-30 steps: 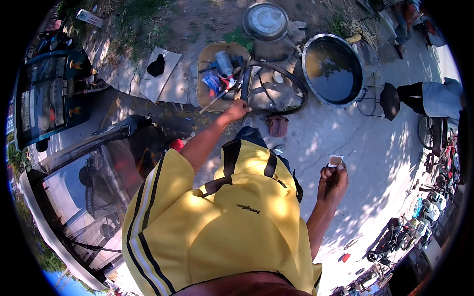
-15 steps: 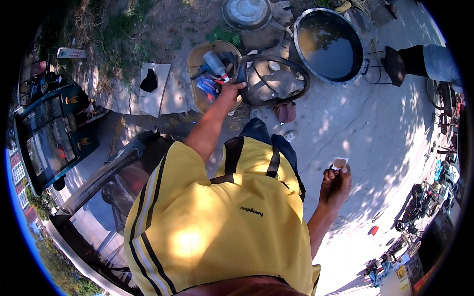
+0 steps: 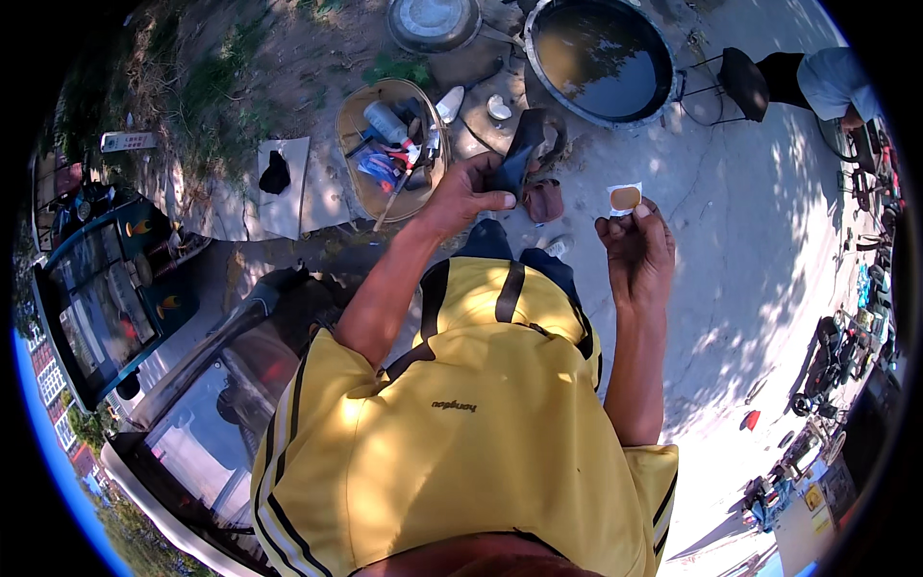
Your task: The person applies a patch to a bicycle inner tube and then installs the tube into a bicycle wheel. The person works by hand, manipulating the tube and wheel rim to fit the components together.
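near the upper middle of the frame, i saw the left hand [image 3: 466, 200] gripping a black rubber tube [image 3: 524, 151] with its fingers. right of centre, the right hand [image 3: 638, 245] was pinching a small brown patch [image 3: 624, 199] on white backing.

Tan is being bordered by white on the patch [image 3: 625, 199], while black is being shown by the tube [image 3: 522, 154]. The yellow shirt [image 3: 461, 433] is being striped with black and white; reddish brown is being displayed by the pouch [image 3: 544, 201].
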